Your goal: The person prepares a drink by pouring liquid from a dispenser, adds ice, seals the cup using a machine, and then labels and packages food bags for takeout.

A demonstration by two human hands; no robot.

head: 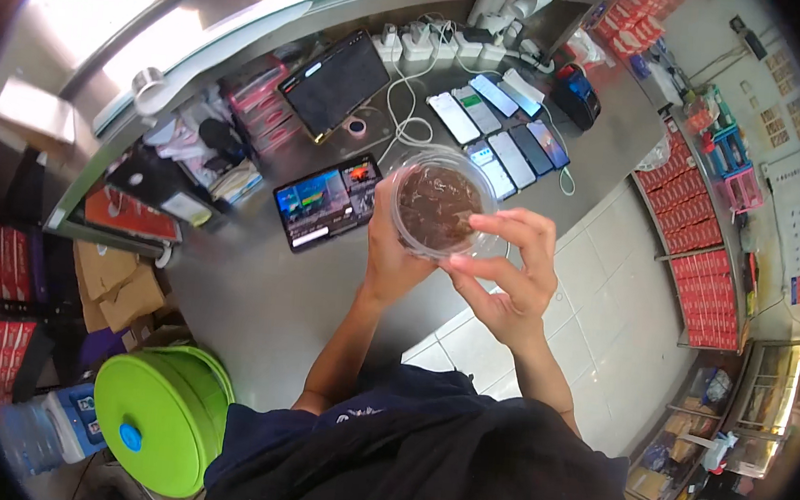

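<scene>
A round clear plastic tub (440, 200) with dark brown contents is held up over the metal counter (261, 316). My left hand (393, 267) wraps around its left side and underside. At the tub's right edge, my right hand (521, 281) has the thumb against the rim and another fingertip over the top. Whether a clear lid covers the tub is hard to tell. Behind my left hand lies a tablet (325, 202) with a lit screen. Several smartphones (513, 157) lie in rows beyond the tub, some with lit screens.
A dark-screened tablet (335, 83) leans near white power adapters (416, 45) and cables. A black-and-blue bag (575, 98) sits at the counter's far right. Shelves of red boxes (703, 291) stand right, beyond the tiled floor (600, 301). A green lidded bin (154, 421) is at lower left.
</scene>
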